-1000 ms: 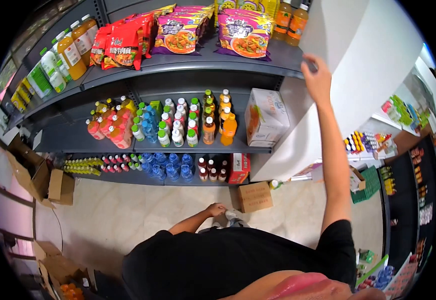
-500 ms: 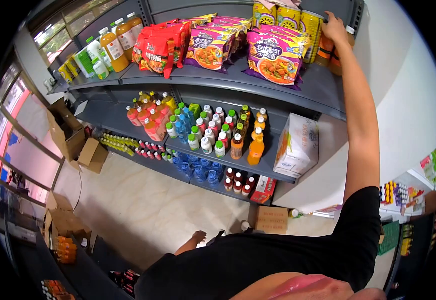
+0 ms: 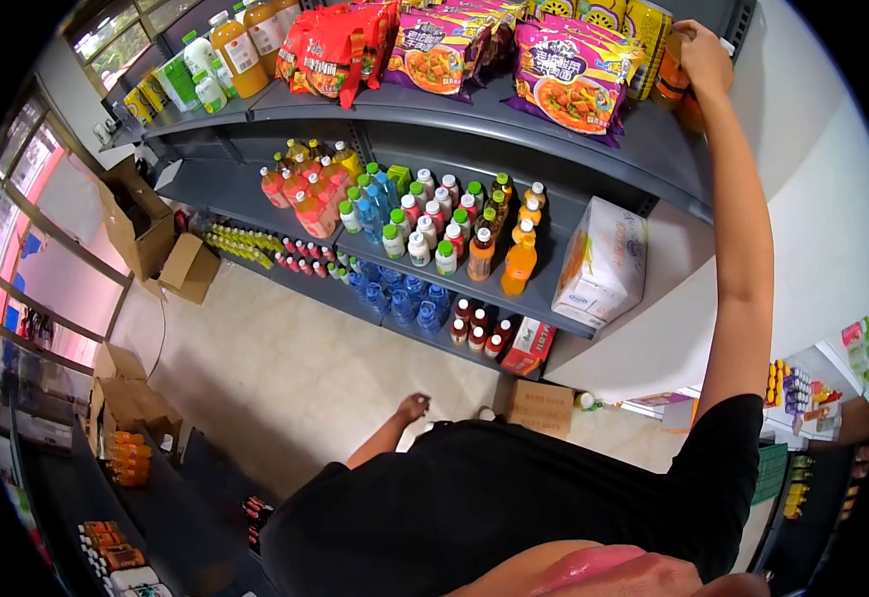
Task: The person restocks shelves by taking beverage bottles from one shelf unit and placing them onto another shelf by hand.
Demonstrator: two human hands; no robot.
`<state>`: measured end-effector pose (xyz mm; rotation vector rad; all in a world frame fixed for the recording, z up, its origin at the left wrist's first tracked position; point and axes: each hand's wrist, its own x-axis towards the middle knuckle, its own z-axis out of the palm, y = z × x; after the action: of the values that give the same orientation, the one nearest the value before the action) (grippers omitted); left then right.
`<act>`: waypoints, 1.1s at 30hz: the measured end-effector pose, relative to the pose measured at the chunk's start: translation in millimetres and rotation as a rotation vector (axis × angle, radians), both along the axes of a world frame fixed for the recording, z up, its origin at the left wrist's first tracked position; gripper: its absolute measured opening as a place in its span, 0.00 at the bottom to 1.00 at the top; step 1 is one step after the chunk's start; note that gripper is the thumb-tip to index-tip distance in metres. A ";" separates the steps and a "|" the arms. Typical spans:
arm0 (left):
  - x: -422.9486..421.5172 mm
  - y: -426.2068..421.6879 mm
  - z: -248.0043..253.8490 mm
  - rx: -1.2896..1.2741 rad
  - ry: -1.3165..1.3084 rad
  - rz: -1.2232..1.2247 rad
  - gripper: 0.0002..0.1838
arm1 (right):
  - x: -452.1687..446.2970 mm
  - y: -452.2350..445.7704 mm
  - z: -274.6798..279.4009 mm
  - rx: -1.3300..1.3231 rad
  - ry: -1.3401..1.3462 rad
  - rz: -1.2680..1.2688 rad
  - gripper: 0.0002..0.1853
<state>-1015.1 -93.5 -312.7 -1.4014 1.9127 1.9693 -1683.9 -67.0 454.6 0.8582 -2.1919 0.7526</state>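
Observation:
My right hand [image 3: 705, 58] reaches up to the right end of the top shelf [image 3: 375, 109]. Its curled fingers close around the top of an orange drink bottle [image 3: 669, 78], hiding the cap. A second orange bottle [image 3: 691, 114] stands beside it, partly covered by the hand and wrist. To the left are yellow cans [image 3: 646, 40] and purple noodle packets [image 3: 572, 80]. Down near my waist, my left hand [image 3: 415, 406] hangs over the floor with loosely bent fingers and nothing visible in it.
Red noodle packets [image 3: 330, 55] and tall juice bottles [image 3: 238, 55] line the top shelf. Below stand rows of drink bottles [image 3: 444, 219] and a white carton [image 3: 604, 264]. A cardboard box [image 3: 541, 408] sits on the floor; open cartons [image 3: 188, 269] lie at the left.
The view has shifted, so the shelves sit a little higher in it. My right hand has moved from beside the can onto the orange bottle's top. My left hand remains low.

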 end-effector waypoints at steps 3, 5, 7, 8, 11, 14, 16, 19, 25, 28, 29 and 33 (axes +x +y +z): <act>-60.3 -24.7 42.7 -0.171 0.160 -0.095 0.19 | 30.8 24.6 -19.7 -0.097 0.048 0.071 0.16; -109.7 -33.9 105.4 -0.544 0.258 -0.154 0.18 | 53.7 46.5 -31.0 -0.178 0.064 0.074 0.19; -163.8 -29.7 226.7 -0.583 0.523 -0.110 0.13 | 48.1 58.1 -44.5 -0.383 0.236 0.190 0.20; -185.9 -24.1 300.9 -0.642 0.634 -0.141 0.13 | 60.3 67.2 -39.5 -0.399 0.210 0.227 0.21; -243.7 -8.6 460.9 -0.885 0.995 -0.252 0.14 | 128.6 96.4 -40.8 -0.433 0.211 0.316 0.22; -302.9 5.8 556.3 -1.098 1.347 -0.316 0.23 | 174.2 121.7 -55.7 -0.306 0.366 0.270 0.20; -341.0 23.8 601.1 -1.021 1.464 -0.213 0.37 | 160.9 125.6 -80.2 -0.398 0.424 0.437 0.20; -399.9 31.7 622.3 -1.258 1.414 -0.211 0.52 | 165.3 134.5 -105.7 -0.448 0.489 0.525 0.21; -431.0 31.6 600.3 -1.139 1.543 -0.176 0.29 | 194.6 148.2 -149.9 -0.429 0.718 0.697 0.22; -399.8 30.3 572.1 -1.096 1.674 -0.173 0.24 | 225.5 144.2 -181.8 -0.412 0.614 0.849 0.13; -387.3 28.1 562.0 -1.129 1.712 -0.151 0.23 | 232.9 135.9 -195.7 -0.410 0.607 0.956 0.11; -303.2 9.9 499.8 -1.172 1.557 -0.034 0.23 | 297.9 105.2 -225.2 -0.425 0.310 1.194 0.19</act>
<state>-1318.2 -83.6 187.1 0.9050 3.8925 1.9671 -1386.0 38.2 229.4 1.8759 -1.0128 1.4149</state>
